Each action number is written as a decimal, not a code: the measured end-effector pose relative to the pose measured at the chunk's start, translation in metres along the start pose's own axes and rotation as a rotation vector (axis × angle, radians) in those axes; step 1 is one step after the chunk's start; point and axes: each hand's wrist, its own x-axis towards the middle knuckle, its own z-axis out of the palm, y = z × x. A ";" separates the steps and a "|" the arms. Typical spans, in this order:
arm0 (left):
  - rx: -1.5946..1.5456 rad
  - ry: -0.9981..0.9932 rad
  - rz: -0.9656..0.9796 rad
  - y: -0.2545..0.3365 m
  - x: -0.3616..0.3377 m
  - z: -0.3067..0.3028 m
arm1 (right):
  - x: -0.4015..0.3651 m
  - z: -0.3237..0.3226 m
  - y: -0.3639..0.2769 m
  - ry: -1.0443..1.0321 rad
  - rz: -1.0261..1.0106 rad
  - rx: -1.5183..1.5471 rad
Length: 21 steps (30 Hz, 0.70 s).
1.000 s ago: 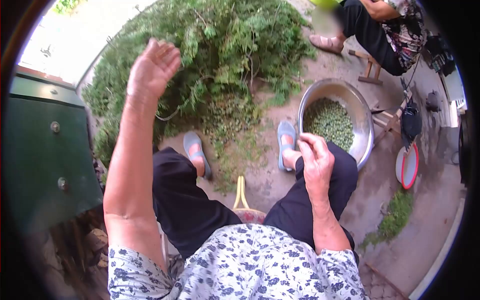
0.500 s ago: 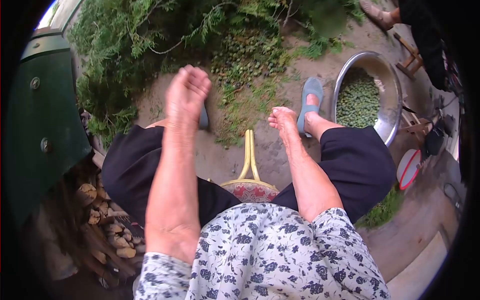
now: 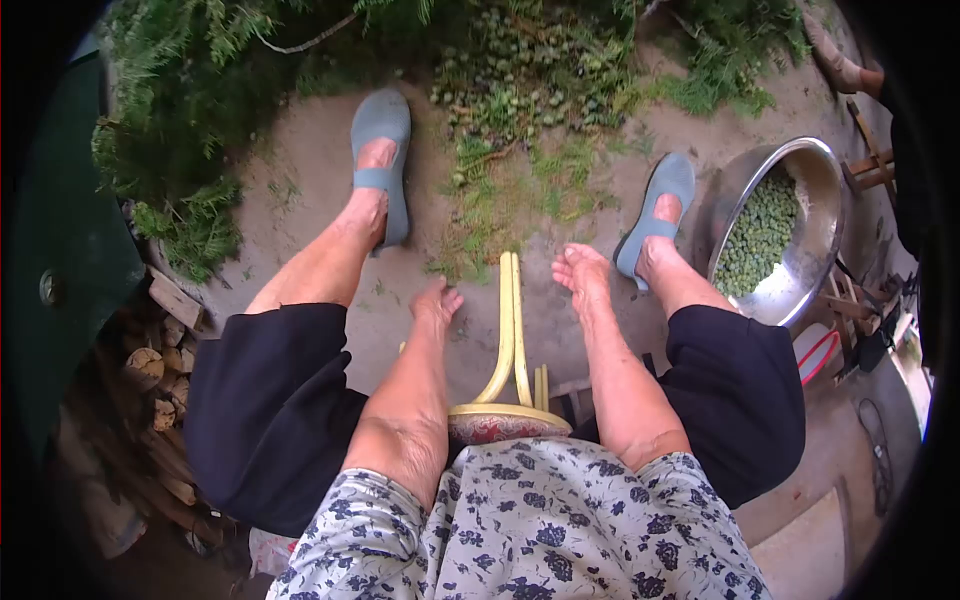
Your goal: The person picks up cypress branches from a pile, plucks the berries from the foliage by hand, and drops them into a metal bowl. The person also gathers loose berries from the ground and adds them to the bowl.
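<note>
My left hand (image 3: 437,302) hangs low over the ground between my knees, left of the yellow chair legs (image 3: 509,330). Its fingers are loosely bent and apart, with nothing seen in them. On the other side of those legs is my right hand (image 3: 583,272), fingers slightly curled and spread, holding nothing visible. Beyond both hands, small round green cones or berries (image 3: 535,75) lie heaped on the ground among bits of greenery. A metal basin (image 3: 815,240) at the right stands tilted, partly filled with similar green pieces (image 3: 757,230).
Leafy evergreen branches (image 3: 190,120) cover the ground at the upper left. My two grey-blue shoes (image 3: 382,125) are planted wide apart. Split firewood (image 3: 150,370) is stacked at the lower left beside a dark green panel (image 3: 60,260). Another person's foot (image 3: 840,65) shows at upper right.
My left hand has dropped from its raised position and come back toward me, nearer the chair legs. My right hand has shifted slightly and its fingers have loosened. The view has tilted.
</note>
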 end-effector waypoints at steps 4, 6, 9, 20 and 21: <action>0.027 0.123 0.118 -0.025 0.026 0.001 | 0.002 0.001 0.003 -0.067 -0.043 0.028; 0.016 0.186 0.134 -0.022 0.013 0.008 | 0.006 0.006 0.003 -0.052 -0.029 0.020; 0.044 0.216 0.143 -0.028 0.000 -0.021 | 0.008 0.006 0.013 -0.048 -0.024 0.038; 0.502 0.084 -0.353 -0.067 0.019 -0.069 | 0.010 -0.012 0.057 0.066 0.095 0.053; 0.496 0.067 -0.346 -0.066 0.021 -0.063 | 0.011 -0.013 0.057 0.064 0.104 0.060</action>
